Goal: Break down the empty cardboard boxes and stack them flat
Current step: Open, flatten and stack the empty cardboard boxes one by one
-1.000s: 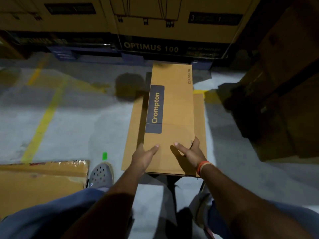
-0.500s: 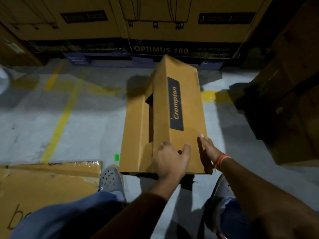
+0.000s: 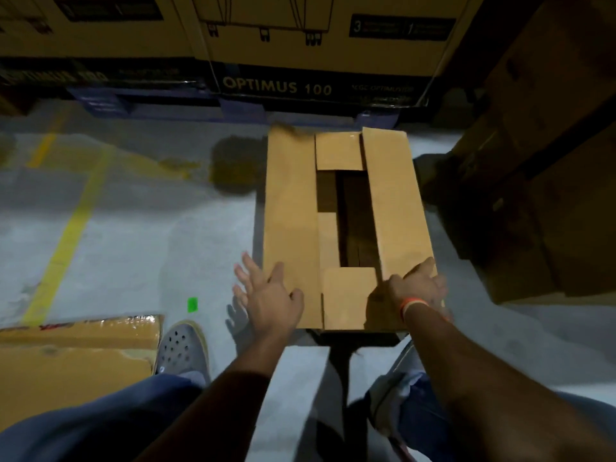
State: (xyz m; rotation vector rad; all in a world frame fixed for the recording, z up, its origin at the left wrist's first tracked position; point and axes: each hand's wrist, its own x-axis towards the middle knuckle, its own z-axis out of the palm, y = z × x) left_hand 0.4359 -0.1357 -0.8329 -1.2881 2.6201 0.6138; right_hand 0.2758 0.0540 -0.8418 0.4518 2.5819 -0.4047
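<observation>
A long brown cardboard box (image 3: pixel 290 208) stands on the concrete floor in front of me, its flapped side facing up. Two long flaps and two short end flaps leave a dark gap in the middle. My left hand (image 3: pixel 266 295) is spread with straight fingers at the box's near left corner, partly over the left flap. My right hand (image 3: pixel 416 285), with an orange wristband, curls over the near end of the right long flap at the box's near right corner.
Flattened cardboard (image 3: pixel 66 358) lies on the floor at the lower left, beside my grey shoe (image 3: pixel 181 351). Large printed cartons (image 3: pixel 300 45) line the back on blue pallets. More stacked cartons (image 3: pixel 550 161) stand close on the right. A yellow floor line (image 3: pixel 66 235) runs at left.
The box has been rolled from its printed side onto another face, so its flaps now face up. Both hands shifted to its near corners, the left one opening out.
</observation>
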